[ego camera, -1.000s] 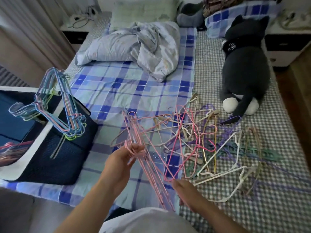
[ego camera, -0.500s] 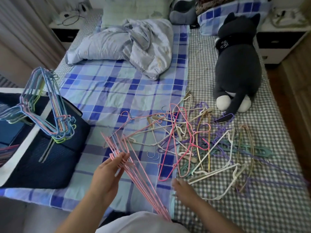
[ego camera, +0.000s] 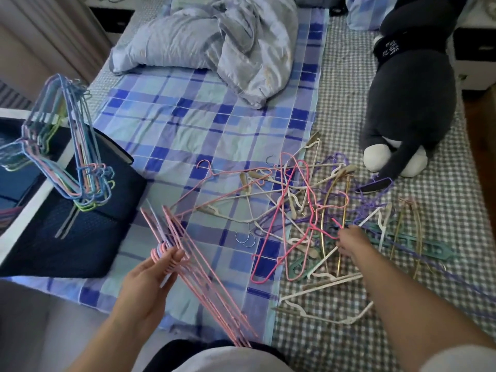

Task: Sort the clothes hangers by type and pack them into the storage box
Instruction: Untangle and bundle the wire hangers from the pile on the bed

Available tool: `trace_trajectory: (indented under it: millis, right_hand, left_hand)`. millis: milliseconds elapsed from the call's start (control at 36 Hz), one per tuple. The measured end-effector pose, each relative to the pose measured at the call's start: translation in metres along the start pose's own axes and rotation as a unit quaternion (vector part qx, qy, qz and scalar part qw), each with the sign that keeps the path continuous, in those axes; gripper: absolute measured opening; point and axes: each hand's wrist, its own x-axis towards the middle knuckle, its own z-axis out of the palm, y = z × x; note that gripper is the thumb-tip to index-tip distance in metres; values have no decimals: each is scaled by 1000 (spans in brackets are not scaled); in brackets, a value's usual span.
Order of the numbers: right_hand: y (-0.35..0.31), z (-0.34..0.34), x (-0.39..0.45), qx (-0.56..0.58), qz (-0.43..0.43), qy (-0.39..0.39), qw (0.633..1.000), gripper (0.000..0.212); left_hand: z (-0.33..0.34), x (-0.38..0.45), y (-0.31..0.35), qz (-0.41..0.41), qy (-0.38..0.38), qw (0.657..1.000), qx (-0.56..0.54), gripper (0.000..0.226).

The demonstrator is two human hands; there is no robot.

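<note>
A: We log the edges first. The bed (ego camera: 204, 124) runs from the near edge to the far pillows; its left edge is taken up by the dark storage box (ego camera: 80, 237), whose white rim faces us at far left. A sorted bundle of blue, pink and green wire hangers (ego camera: 77, 162) stands in that box, hooks hanging over its right side.

B: We note open plaid sheet between the box and the tangled hanger pile (ego camera: 308, 210), which sprawls across the seam onto the checked cover at right. A crumpled quilt (ego camera: 228, 44) lies far centre; a dark plush cat (ego camera: 410, 103) sits far right, just beyond the pile.

A: Hand poses. The left hand (ego camera: 150, 280) is near centre-left, palm up, fingers curled round the hooks of a pink hanger stack (ego camera: 198, 272), which slants from the far left down toward our lap.

B: The right hand (ego camera: 351, 242) reaches out into the pile's near right part, fingertips pinching a bright pink hanger (ego camera: 279, 237) there. The forearm crosses over white hangers (ego camera: 327, 299) lying near us.
</note>
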Motion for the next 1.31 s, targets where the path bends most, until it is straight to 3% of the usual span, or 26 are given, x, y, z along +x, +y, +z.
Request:
trace_trajectory:
  millis: [56,222,361,444,583,778,1000,1083,1194,1306]
  right_hand:
    - [-3,3,1,61,14,-13,998,44]
    - [10,11,8,74,-24,2,997,29]
    - [5,24,-38,181,-63,-3,982,15]
    - [17,28,-65,186,-100,12,977,14]
    - [46,23,-96,214,-84,73,970,22]
    - [65,-13,-132,188,-109,151,964,28]
    - [56,-42,-130,360,-127,140,913,27]
    - [43,-51,-138,341,-169,113,918,25]
    - [4,-69,-170,288,-273,179,900,30]
    - [-29,-75,-205,158,-366,224,889,43]
  left_hand:
    - [-1,-2,0,4,2,1000,2,27]
    - [3,-9,4,13,4,1000,17,18]
    - [9,-10,9,15,-21,1000,13,34]
    - [12,-10,15,16,-40,999,19,34]
    - [20,-10,29,29,-60,998,14,18]
    - [23,-14,50,24,-100,995,18,13]
    - [29,-18,53,41,-125,990,40,16]
    - [29,-24,55,60,-141,987,49,12]
    - [24,-36,56,98,-140,982,79,10]
    - [20,-39,54,115,-124,982,83,14]
